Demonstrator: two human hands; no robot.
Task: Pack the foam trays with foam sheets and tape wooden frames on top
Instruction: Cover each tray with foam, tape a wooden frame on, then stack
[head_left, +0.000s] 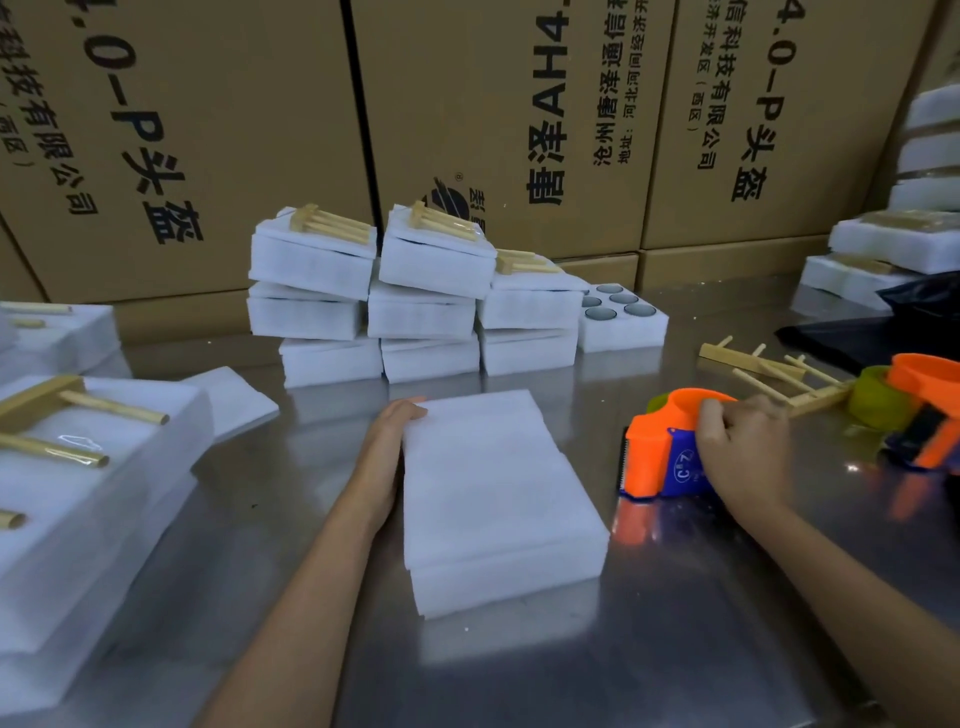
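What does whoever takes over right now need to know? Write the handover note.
Left hand: flat against the left side of the covered foam tray in front.
Right hand: gripping the orange tape dispenser on the steel table.
Done: foam sheet on this tray; finished packs stacked behind.
Left: no wooden frame on it yet; loose wooden frames lie right of the dispenser. One open tray with round inserts waits at the back.

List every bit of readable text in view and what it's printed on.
"C Z": blue label of the orange tape dispenser under the right hand.
"AH4.": middle cardboard carton.
"4.0-P头盔": right carton.
".0-P头盔", "科技有限公司": left carton.
Small address lines: too blurred.
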